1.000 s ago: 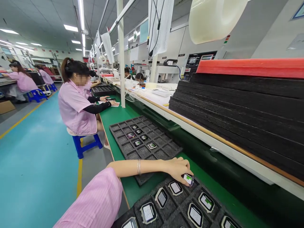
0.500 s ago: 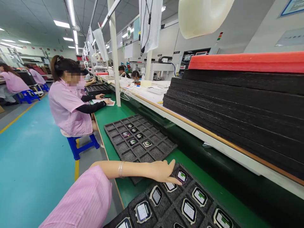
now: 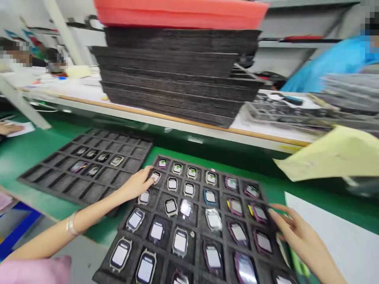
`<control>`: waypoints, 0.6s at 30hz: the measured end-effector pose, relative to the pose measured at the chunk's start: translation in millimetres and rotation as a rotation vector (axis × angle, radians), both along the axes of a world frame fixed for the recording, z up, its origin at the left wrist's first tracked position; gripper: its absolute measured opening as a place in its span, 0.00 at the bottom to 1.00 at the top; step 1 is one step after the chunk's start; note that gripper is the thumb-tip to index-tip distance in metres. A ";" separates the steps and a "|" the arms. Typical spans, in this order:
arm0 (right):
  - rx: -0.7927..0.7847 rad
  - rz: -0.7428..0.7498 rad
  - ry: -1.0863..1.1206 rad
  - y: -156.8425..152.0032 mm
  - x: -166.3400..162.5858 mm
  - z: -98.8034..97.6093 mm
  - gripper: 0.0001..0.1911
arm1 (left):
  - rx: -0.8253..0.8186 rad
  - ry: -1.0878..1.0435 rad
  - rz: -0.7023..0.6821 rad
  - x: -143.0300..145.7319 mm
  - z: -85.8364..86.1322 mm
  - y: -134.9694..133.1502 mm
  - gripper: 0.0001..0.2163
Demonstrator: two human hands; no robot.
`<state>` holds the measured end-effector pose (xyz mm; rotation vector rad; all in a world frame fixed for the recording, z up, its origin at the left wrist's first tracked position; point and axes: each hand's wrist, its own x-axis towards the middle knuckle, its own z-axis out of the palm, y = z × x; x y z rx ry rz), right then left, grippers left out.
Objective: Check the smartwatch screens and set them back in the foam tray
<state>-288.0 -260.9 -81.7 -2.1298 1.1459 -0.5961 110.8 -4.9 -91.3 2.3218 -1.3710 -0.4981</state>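
A black foam tray point(image 3: 201, 221) lies before me, its square pockets filled with smartwatches, mostly with lit screens. At its far left edge, my left hand point(image 3: 137, 184) grips the foam, thumb beside a pale-framed watch point(image 3: 155, 177) near the corner. On the opposite side, my right hand point(image 3: 299, 232) is closed about the tray's right edge, near a purple-framed watch point(image 3: 259, 213); its lower fingers are partly hidden and blurred. A second foam tray point(image 3: 89, 191) sits to the left on the green bench, holding several watches in its middle pockets.
A tall stack of black foam trays point(image 3: 177, 75), topped by a red foam sheet point(image 3: 180, 14), stands on the shelf ahead. Yellow paper point(image 3: 334, 154) hangs off the shelf at right. White paper point(image 3: 334, 236) lies right of the tray. A co-worker's hand point(image 3: 10, 128) shows far left.
My view has swung right and down. My left hand, formerly with spread fingers by the purple watch, is now at the tray's left edge. My right hand has come into view at the right edge.
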 end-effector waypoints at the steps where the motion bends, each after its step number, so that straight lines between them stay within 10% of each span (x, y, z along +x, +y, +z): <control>1: -0.015 -0.009 -0.002 -2.3 4.3 0.0 0.17 | -0.003 -0.009 -0.007 1.7 -1.9 -2.7 0.22; 12: -0.336 0.161 0.175 -15.8 38.8 4.8 0.16 | 0.001 -0.321 -0.193 -6.7 18.7 -49.6 0.22; 18: -0.457 0.602 0.253 -3.1 106.0 19.2 0.15 | 0.005 -0.382 -0.439 -56.7 37.6 -97.5 0.13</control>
